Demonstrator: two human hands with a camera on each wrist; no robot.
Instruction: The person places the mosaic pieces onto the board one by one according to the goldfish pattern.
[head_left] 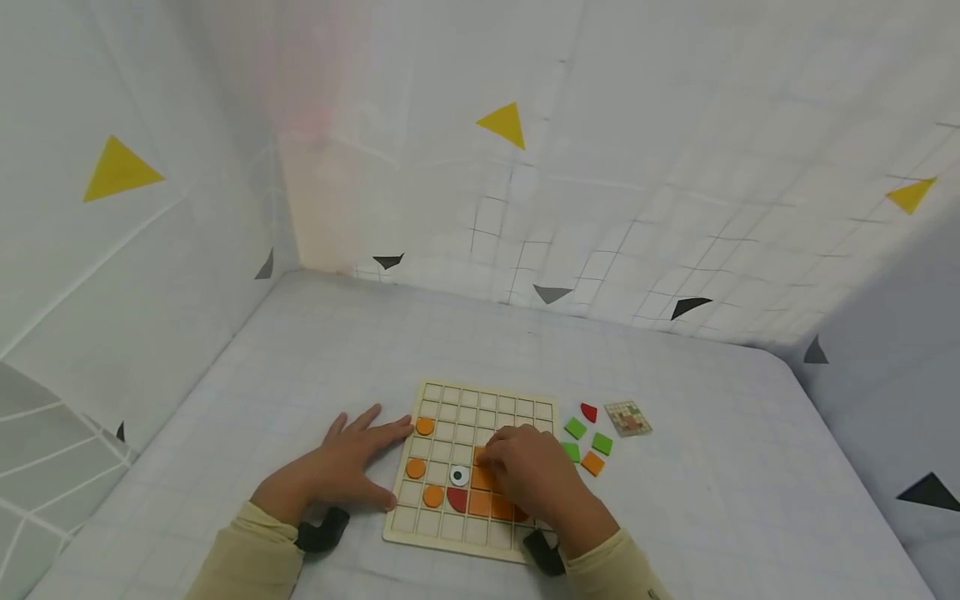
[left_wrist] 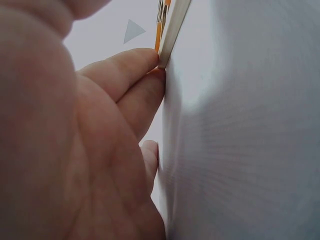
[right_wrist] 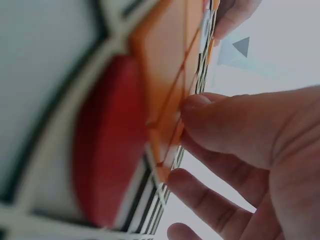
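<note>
A square wooden grid board (head_left: 457, 537) lies on the white cloth with coloured pieces in its cells. My left hand (head_left: 341, 467) is spread at its left side, index fingertip and thumb at the edge; in the left wrist view the fingers (left_wrist: 140, 90) meet the board's rim (left_wrist: 172, 37). Over the board's right half, my right hand (head_left: 536, 471) pinches an orange square tile (head_left: 479, 456) between thumb and index finger, low among other orange tiles (right_wrist: 162, 60). Orange discs (head_left: 432, 496), an eye disc (head_left: 459, 476) and a red quarter piece (head_left: 457, 499) sit left of it.
Right of the board lie green squares (head_left: 602, 443), an orange square (head_left: 592, 463) and a red quarter piece (head_left: 588, 412). Beyond them is a small pattern card (head_left: 628, 418). White cloth walls with yellow triangles (head_left: 504, 125) stand behind and to the sides.
</note>
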